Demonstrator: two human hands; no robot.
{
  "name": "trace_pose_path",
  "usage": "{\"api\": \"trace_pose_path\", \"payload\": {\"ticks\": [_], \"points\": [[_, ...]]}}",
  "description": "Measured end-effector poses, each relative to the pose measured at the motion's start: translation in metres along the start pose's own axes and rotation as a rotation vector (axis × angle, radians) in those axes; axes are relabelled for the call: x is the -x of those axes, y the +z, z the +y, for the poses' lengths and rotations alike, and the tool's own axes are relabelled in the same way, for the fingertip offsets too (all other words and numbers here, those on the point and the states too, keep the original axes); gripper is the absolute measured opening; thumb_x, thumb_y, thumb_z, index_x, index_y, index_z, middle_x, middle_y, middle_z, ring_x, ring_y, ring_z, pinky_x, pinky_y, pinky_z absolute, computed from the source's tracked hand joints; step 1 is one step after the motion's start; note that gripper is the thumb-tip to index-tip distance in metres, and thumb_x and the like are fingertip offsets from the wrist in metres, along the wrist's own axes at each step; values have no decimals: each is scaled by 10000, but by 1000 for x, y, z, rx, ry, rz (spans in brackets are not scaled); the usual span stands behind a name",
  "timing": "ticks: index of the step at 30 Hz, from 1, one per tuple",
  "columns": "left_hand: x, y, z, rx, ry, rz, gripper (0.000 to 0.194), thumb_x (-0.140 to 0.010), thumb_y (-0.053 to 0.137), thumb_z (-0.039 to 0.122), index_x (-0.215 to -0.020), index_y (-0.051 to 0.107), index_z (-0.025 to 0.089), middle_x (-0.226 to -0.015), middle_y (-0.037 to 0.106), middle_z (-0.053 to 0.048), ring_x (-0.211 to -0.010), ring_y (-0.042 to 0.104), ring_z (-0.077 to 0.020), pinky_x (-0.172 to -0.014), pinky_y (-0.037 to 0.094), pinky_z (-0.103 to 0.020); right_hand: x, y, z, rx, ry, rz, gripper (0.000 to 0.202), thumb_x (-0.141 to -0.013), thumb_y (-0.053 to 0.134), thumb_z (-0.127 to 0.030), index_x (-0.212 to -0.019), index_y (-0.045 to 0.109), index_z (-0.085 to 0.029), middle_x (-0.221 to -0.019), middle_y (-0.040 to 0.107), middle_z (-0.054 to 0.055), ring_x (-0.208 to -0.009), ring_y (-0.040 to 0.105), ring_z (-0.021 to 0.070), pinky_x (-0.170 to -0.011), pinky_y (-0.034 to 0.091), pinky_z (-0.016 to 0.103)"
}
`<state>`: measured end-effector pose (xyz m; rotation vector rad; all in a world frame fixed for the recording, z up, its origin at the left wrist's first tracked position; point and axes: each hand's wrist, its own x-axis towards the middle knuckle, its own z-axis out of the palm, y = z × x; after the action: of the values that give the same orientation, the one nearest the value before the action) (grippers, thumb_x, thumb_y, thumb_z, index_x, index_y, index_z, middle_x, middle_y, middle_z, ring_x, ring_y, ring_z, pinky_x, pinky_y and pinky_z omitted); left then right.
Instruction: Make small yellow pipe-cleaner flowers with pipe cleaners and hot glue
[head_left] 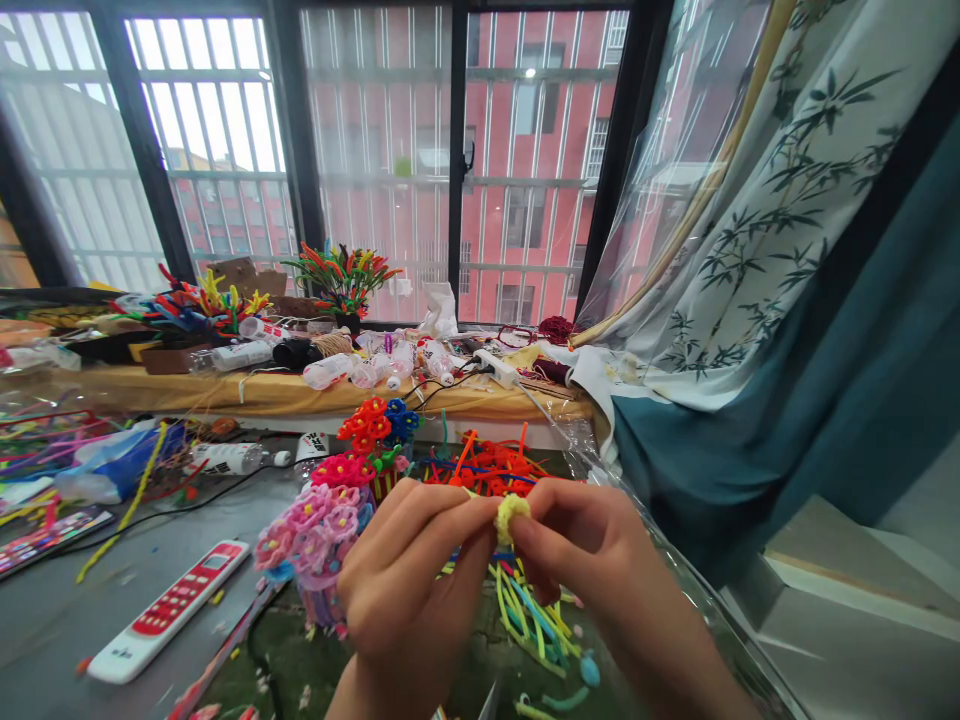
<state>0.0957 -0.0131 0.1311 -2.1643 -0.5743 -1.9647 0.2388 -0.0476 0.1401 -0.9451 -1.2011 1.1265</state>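
Note:
A small pale yellow coil of fuzzy pipe cleaner (513, 518) is pinched between my two hands, above the table. The thumb and fingers of my left hand (424, 565) press on its left side. From the right, my right hand (592, 540) grips the same coil with thumb and forefinger. Below the hands lie loose yellow, green and blue pipe cleaners (525, 620). Just left of my left hand stands a bunch of pink and purple pipe-cleaner flowers (319, 540). Red and blue flowers (369, 425) rise behind it. The scissors' tip (489, 698) shows at the bottom edge.
A white remote control (169, 612) lies on the grey table at left. Orange-red pipe cleaners (495, 465) are heaped behind my hands. Plastic bottles (225, 458), a power strip (496, 368) and a pipe-cleaner plant (346, 280) sit farther back. Curtains (720, 450) hang at right.

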Motion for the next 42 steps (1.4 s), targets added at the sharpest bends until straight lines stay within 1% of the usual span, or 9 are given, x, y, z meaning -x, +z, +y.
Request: {"api": "trace_pose_path", "payload": {"ticks": [4, 10, 19, 23, 27, 30, 35, 38, 42], "points": [[-4, -1, 0, -60, 82, -14, 157, -766, 703, 31, -798, 706, 184, -685, 704, -12, -564, 598, -115, -523, 508, -228, 0, 1, 3, 1, 0, 21, 343, -682, 811, -394, -560, 574, -178, -455, 502, -58, -400, 411, 62, -402, 330, 191], [0, -2, -3, -93, 150, -19, 176, -758, 699, 11, -810, 694, 179, -678, 696, -15, -562, 591, -118, -515, 502, -235, -5, 0, 7, -25, 52, -18, 363, -639, 822, -429, -551, 578, -175, -441, 526, -52, -374, 443, 68, -379, 355, 192], [1, 4, -10, -52, 116, -43, 176, -742, 704, -15, -808, 668, 144, -685, 673, -28, -591, 593, -117, -542, 505, -221, -10, -2, 13, -42, 46, -23, 361, -689, 795, -415, -550, 563, -176, -459, 550, -44, -399, 465, 72, -405, 375, 193], [3, 4, -14, -25, 101, -60, 193, -734, 717, -21, -827, 674, 143, -703, 677, -36, -611, 585, -122, -562, 502, -231, -11, -1, 11, -29, 69, -11, 384, -647, 818, -442, -542, 564, -175, -448, 537, -45, -387, 446, 70, -394, 362, 197], [7, 6, -16, 27, -5, -86, 180, -758, 698, -10, -806, 689, 163, -701, 674, -14, -620, 591, -112, -587, 491, -225, -13, -4, 14, -27, 76, -33, 376, -651, 815, -453, -552, 581, -176, -454, 534, -45, -382, 441, 69, -382, 351, 194], [9, 8, -17, 96, -157, -112, 174, -775, 682, 5, -787, 693, 177, -711, 664, 7, -625, 599, -99, -588, 476, -206, -13, -11, 16, -18, 59, -62, 365, -702, 784, -467, -586, 604, -171, -471, 543, -42, -400, 454, 70, -404, 362, 193], [10, 10, -23, 241, -385, -180, 123, -784, 697, 67, -759, 705, 187, -693, 639, 30, -554, 516, -72, -507, 395, -188, -17, -25, 20, 45, 13, -36, 385, -790, 715, -516, -649, 625, -170, -522, 569, -31, -428, 464, 72, -441, 373, 205], [11, 12, -27, 379, -506, -228, 88, -770, 732, 117, -737, 719, 198, -671, 620, 32, -560, 492, -79, -506, 375, -193, -24, -29, 27, 172, -37, -22, 353, -796, 722, -518, -763, 679, -168, -568, 577, -28, -463, 479, 85, -450, 361, 213], [16, 19, -33, 562, -675, -277, 66, -738, 774, 173, -707, 718, 193, -656, 580, 32, -583, 476, -89, -520, 375, -191, -30, -28, 35, 366, -161, -61, 288, -798, 750, -427, -966, 722, -195, -711, 636, -15, -557, 496, 102, -510, 362, 222]]}}
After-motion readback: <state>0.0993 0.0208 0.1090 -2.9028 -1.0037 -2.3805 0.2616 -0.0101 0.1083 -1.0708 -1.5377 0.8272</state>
